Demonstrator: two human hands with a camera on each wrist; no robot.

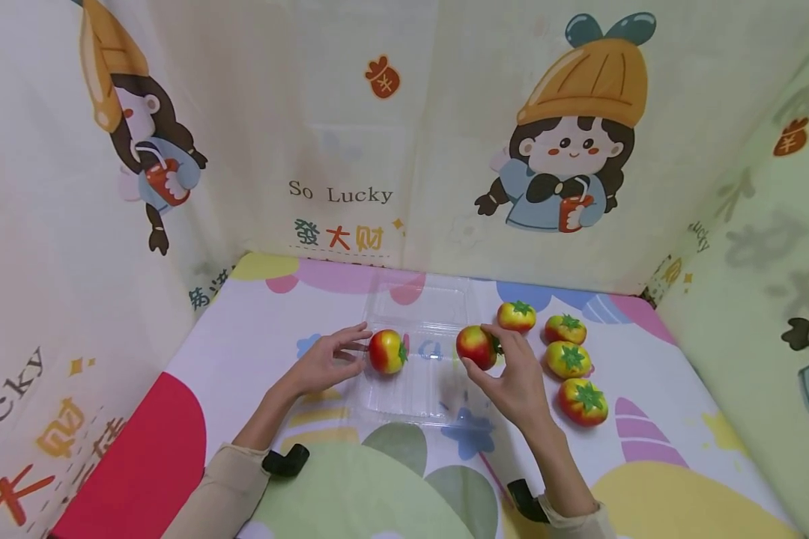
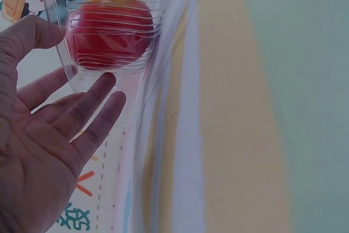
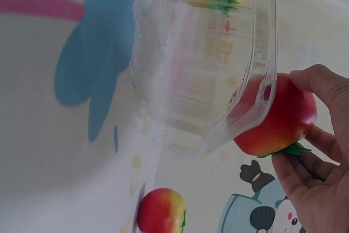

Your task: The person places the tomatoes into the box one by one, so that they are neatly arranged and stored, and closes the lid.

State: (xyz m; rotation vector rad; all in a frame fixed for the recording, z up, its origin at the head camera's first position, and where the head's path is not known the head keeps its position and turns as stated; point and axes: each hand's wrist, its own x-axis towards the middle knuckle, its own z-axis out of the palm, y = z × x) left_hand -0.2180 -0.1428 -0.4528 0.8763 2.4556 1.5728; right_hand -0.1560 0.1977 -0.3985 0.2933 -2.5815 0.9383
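Observation:
In the head view my right hand holds a red-and-yellow persimmon-like fruit at the right edge of a clear plastic clamshell box. Thumb and fingers grip this fruit from the side in the right wrist view, its green leafy top toward the fingers. A similar fruit lies in the left part of the box, its leaves facing right. My left hand is at the box's left edge. In the left wrist view its fingers are extended and loosely spread, the thumb touching the clear rim.
Several more such fruits, including one at the back and one nearest me, lie right of the box. The box's transparent lid lies open behind it. Printed cloth walls enclose the table at the back and sides.

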